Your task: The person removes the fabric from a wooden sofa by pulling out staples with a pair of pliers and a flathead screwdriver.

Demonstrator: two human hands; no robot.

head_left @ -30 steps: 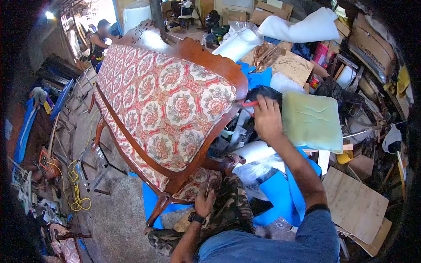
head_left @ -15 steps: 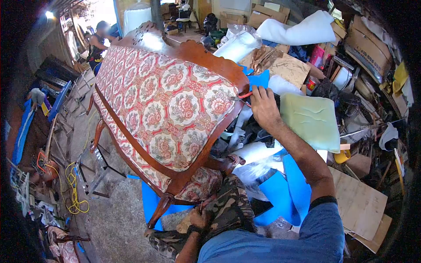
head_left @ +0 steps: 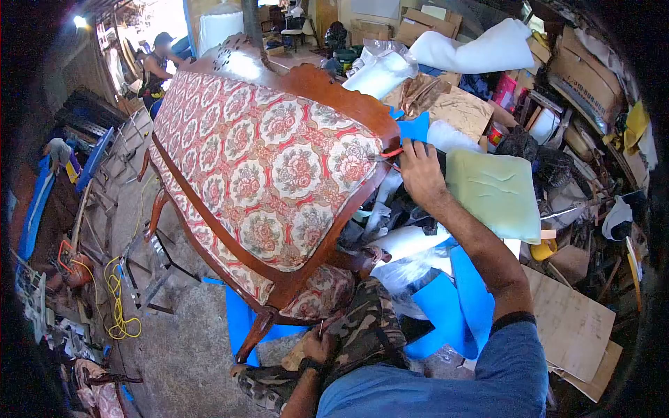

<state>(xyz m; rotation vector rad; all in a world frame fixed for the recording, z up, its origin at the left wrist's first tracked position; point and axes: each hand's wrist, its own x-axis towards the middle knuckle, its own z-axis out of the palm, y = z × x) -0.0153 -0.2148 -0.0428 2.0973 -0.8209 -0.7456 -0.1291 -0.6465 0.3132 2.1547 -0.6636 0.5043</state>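
A wooden sofa frame with floral red-and-cream fabric lies tilted before me. My right hand is closed around the red handles of pliers, whose jaws touch the fabric at the frame's right edge. Low in the view, my left hand is closed on a thin tool or strip that I cannot make out, beside the camouflage trousers and under the upholstered seat part.
A green cushion lies right of my right hand, near blue sheets and plywood. A yellow cord is on the floor at left. Another person is at the back left.
The sofa frame and its fabric have shifted slightly to the right. My right hand and the pliers have moved only a little. The person at the back has changed posture slightly.
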